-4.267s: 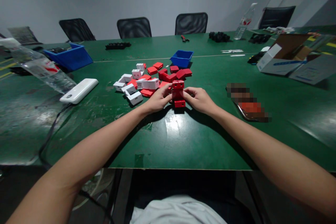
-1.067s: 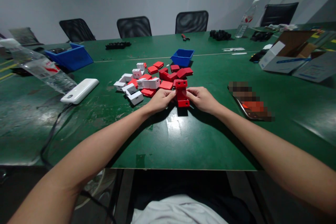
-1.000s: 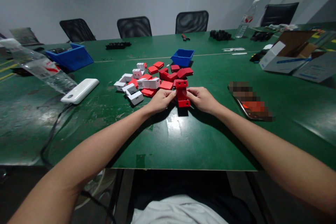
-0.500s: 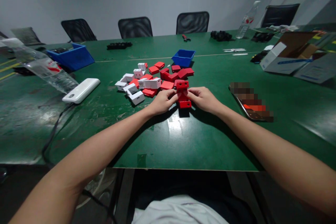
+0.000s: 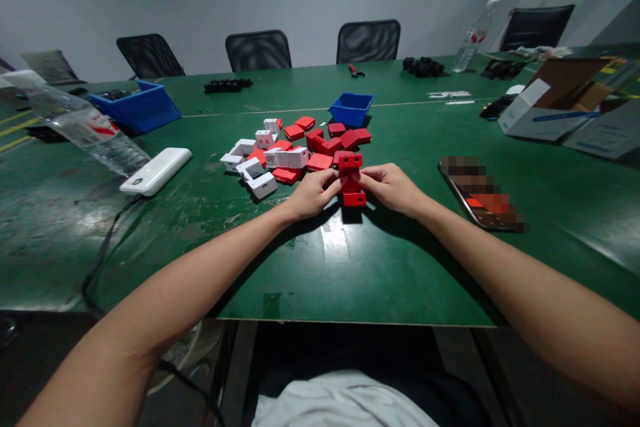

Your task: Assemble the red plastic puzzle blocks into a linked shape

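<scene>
Both of my hands meet at the middle of the green table (image 5: 350, 267) around a red plastic housing (image 5: 351, 179). My left hand (image 5: 311, 194) pinches its left side and my right hand (image 5: 390, 187) pinches its right side, fingers closed on it. The piece stands upright, its top face showing two small holes and its lower end resting near the tabletop. Just behind it lies a pile of red and white plastic housings (image 5: 290, 147).
A small blue bin (image 5: 351, 109) stands behind the pile, a larger blue bin (image 5: 137, 105) at far left. A white power bank (image 5: 156, 171) and plastic bottle (image 5: 83, 129) lie left. A phone (image 5: 480, 192) lies right, cardboard boxes (image 5: 560, 103) beyond. Chairs line the far side.
Almost nothing differs. My hands keep their grip on the red housing in the same spot; the view has only shifted slightly.
</scene>
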A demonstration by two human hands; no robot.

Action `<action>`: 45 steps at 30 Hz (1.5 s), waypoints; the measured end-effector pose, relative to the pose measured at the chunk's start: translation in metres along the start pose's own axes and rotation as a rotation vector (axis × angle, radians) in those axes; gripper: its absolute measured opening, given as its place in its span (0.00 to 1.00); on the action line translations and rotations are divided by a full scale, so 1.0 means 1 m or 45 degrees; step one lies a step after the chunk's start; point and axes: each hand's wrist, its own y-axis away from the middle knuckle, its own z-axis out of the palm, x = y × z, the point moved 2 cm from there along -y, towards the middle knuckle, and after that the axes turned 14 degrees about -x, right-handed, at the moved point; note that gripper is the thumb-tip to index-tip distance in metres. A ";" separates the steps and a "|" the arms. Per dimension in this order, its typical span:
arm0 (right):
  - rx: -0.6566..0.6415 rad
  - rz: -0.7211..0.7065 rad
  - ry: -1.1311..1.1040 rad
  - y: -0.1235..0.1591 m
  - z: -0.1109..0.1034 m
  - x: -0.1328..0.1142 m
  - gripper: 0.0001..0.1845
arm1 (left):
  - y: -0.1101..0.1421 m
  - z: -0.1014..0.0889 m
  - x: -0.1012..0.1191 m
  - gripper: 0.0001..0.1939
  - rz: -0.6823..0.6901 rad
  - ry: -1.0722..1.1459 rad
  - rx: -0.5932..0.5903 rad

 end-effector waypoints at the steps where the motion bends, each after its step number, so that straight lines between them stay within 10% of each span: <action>1: 0.004 0.003 0.006 0.000 0.000 0.000 0.30 | 0.000 0.000 0.000 0.17 0.003 0.001 -0.003; 45: 0.001 -0.044 0.234 -0.001 0.001 -0.001 0.28 | -0.003 -0.007 0.012 0.29 -0.207 0.566 -0.019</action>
